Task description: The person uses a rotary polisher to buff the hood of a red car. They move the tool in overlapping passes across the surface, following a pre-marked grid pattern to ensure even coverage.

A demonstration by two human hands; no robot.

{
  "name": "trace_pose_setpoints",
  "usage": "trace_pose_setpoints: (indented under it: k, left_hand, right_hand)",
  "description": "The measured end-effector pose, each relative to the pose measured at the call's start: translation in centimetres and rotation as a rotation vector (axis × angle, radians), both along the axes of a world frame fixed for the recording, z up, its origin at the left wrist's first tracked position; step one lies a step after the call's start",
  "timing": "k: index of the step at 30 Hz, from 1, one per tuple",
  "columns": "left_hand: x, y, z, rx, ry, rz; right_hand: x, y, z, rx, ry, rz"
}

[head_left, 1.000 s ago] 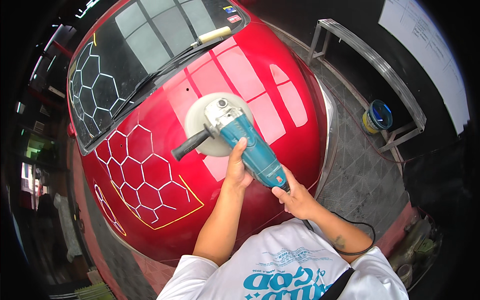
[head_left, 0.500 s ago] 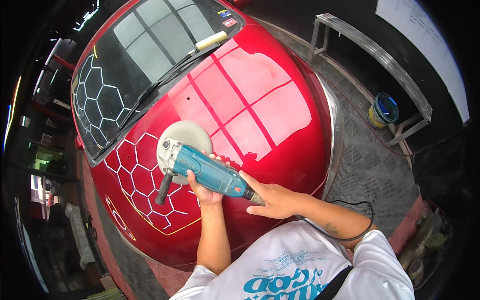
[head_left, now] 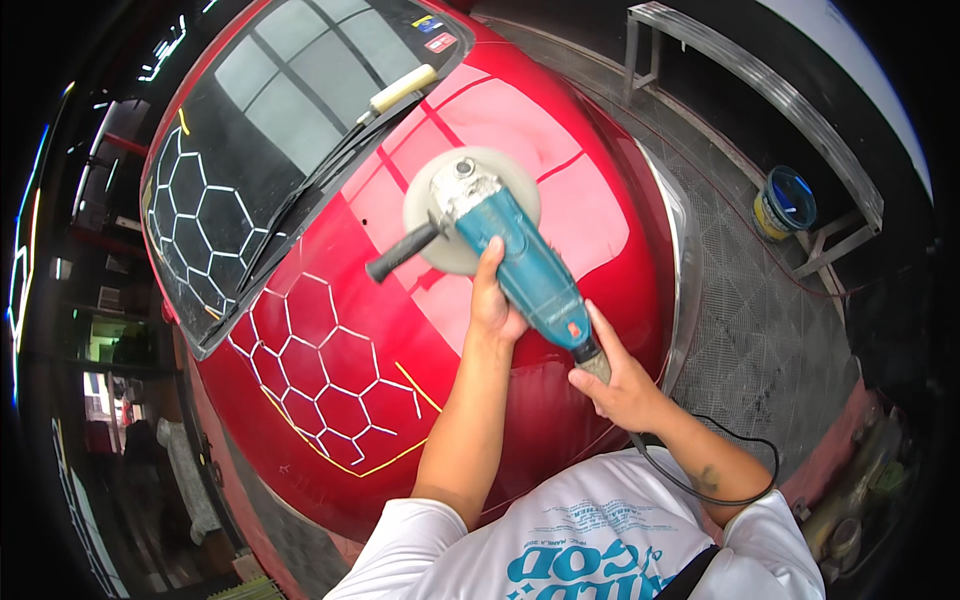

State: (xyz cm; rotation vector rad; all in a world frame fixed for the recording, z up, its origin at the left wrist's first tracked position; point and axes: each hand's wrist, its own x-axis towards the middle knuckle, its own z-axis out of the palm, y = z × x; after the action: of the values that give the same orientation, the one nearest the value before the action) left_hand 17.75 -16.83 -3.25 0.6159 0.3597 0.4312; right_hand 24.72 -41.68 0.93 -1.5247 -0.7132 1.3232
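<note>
Both my hands hold a teal electric polisher [head_left: 522, 255] with a silver head and a round whitish pad [head_left: 425, 205]. The pad lies over the glossy red car hood [head_left: 540, 420]; from above I cannot tell whether it touches. My left hand [head_left: 496, 305] is wrapped around the underside of the body, its thumb on the near side. At the rear end, by the cord, my right hand [head_left: 622, 385] grips the polisher. Its black side handle [head_left: 402, 250] points left, with no hand on it. A black cord [head_left: 680, 480] runs from the rear along my right forearm.
On the windshield's base by the wiper [head_left: 300, 200] lies a cream cylindrical bottle [head_left: 403, 88]. A metal bench frame [head_left: 765, 90] and a blue-and-yellow bucket [head_left: 783, 205] stand on the tiled floor at the right. Hexagonal lights reflect in the hood's left side.
The polisher has moved right and slightly farther up the hood, and its body has turned more upright in view. Both hands moved with it and kept their hold.
</note>
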Motion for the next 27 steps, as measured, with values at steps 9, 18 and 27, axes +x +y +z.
trace_pose_setpoints:
  k: [9,18,27]
  left_hand:
    - [3.2,3.0,2.2,0.058,0.141,-0.039]
    - [-2.7,1.5,3.5,0.041,0.133,0.040]
    - [-5.6,0.9,3.2,0.041,0.067,0.055]
  right_hand:
    - [1.0,2.2,-0.7,0.176,0.232,-0.074]
    - [-2.1,1.8,-0.8,0.183,0.321,0.016]
    - [-4.7,1.4,-1.2,0.184,0.323,0.036]
